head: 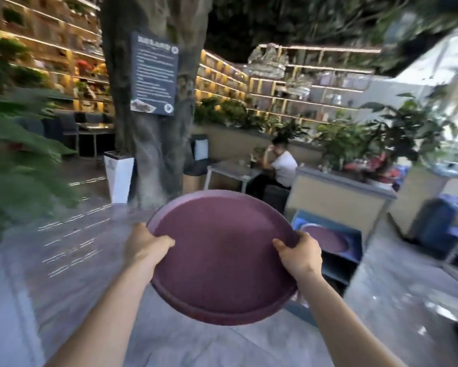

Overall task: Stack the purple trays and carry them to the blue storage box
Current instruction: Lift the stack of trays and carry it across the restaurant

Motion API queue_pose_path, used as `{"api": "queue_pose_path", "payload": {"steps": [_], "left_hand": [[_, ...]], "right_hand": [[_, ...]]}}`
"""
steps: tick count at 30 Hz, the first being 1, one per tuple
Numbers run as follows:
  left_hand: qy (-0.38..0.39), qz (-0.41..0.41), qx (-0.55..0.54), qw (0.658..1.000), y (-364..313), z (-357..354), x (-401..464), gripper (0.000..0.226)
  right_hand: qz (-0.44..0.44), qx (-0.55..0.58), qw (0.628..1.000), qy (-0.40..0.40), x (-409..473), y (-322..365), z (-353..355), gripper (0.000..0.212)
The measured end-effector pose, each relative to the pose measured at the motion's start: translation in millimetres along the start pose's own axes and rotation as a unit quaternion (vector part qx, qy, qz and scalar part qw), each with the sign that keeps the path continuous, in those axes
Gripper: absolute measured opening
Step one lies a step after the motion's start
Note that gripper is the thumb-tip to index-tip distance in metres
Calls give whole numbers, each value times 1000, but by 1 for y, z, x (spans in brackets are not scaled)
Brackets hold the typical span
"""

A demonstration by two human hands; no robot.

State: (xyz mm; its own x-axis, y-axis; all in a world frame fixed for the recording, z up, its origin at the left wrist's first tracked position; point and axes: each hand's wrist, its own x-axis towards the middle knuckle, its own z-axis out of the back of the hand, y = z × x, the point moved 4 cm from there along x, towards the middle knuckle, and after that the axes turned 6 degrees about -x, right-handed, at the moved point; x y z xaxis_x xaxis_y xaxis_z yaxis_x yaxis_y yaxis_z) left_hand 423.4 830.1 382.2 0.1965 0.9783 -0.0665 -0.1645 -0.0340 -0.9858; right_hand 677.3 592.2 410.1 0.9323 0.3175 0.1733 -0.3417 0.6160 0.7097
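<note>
Hands on opposite rims: left hand [145,243] and right hand [299,251] each have their grip clamped on the round purple tray [220,255], held up over the floor. Blue storage box [353,239] sits just right of the right grip, another purple tray [325,238] inside.

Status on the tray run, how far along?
Done: one purple tray already lies in the blue storage box. In hand: left hand and right hand grip the carried purple trays by opposite rims; count in the stack unclear. Left: reach the box and set them in.
</note>
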Motion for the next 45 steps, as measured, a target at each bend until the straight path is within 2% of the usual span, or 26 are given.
{"api": "queue_pose_path", "payload": {"steps": [5, 10, 17, 22, 28, 33, 40, 45], "left_hand": [[131, -1, 26, 991, -9, -113, -43, 81], [214, -14, 22, 977, -16, -207, -97, 68], [257, -29, 45, 965, -21, -308, -146, 62], [250, -34, 62, 966, -23, -358, -168, 55], [239, -48, 76, 967, -24, -403, -175, 55], [237, -49, 90, 966, -22, -438, -161, 80], [236, -56, 114, 963, -15, -512, -100, 90], [250, -69, 123, 958, -19, -590, -28, 96]], "right_hand": [[-82, -8, 993, -90, 1, -92, 81, 56], [-154, -24, 978, -140, -2, -166, 150, 55], [-195, -16, 966, -167, 17, -246, 207, 62], [-203, -15, 965, -165, 47, -286, 232, 66], [-209, -7, 966, -154, 88, -319, 236, 69], [-211, 3, 968, -133, 129, -330, 220, 77], [-212, -23, 969, -121, 214, -332, 184, 87], [-231, -66, 963, -125, 306, -327, 151, 83]]}}
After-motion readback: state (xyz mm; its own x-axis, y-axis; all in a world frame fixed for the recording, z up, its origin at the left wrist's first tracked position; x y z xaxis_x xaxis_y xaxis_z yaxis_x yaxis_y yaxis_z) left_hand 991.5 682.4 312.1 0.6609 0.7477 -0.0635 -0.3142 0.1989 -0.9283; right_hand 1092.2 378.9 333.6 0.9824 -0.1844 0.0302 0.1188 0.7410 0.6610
